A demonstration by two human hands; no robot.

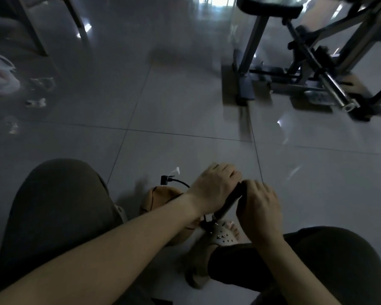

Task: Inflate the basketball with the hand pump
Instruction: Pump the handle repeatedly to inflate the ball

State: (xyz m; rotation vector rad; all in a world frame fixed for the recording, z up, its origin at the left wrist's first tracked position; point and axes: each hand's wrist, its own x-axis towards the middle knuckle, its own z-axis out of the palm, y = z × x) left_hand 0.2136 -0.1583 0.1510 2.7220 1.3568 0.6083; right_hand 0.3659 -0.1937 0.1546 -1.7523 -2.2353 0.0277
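Basketball, tan, limp, creased [161, 198], lay on the glossy grey tiled floor [185, 106] between the knees, partly under the left forearm [119, 238]. Left hand [213, 186] and right hand [260, 205] both gripped the slim black cylindrical pump [229, 203] by its handle. Risk: black hose end [166, 180] at ball's edge, seating unclear; an unseated needle would leak every stroke.

No text, label or number can be read.

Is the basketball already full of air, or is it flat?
Mostly flat, it seems: the tan basketball with dark seams looks sunken and uneven, not round. The left forearm hides part of it.
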